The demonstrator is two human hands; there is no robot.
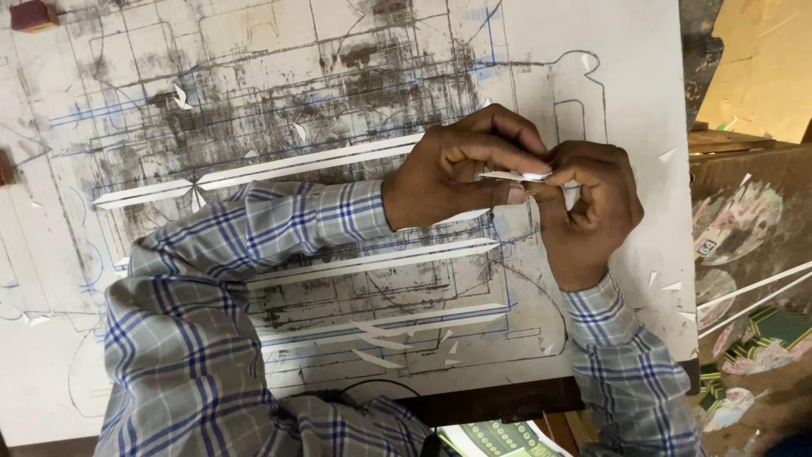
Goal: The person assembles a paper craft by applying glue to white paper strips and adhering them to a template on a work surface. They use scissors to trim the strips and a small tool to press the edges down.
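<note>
I see my left hand [461, 169] and right hand [588, 207] both pinching a thin white paper strip [512, 176] above the scuffed, ink-marked board [626, 76], centre-right of frame.

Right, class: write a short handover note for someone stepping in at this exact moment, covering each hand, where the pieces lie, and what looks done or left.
Left hand and right hand meet over the marked cutting board, both pinching one thin white strip between their fingers.
Done: long white strips lie cut across the board, with small offcuts near its front edge.
Left: the held strip is not yet set down.
</note>
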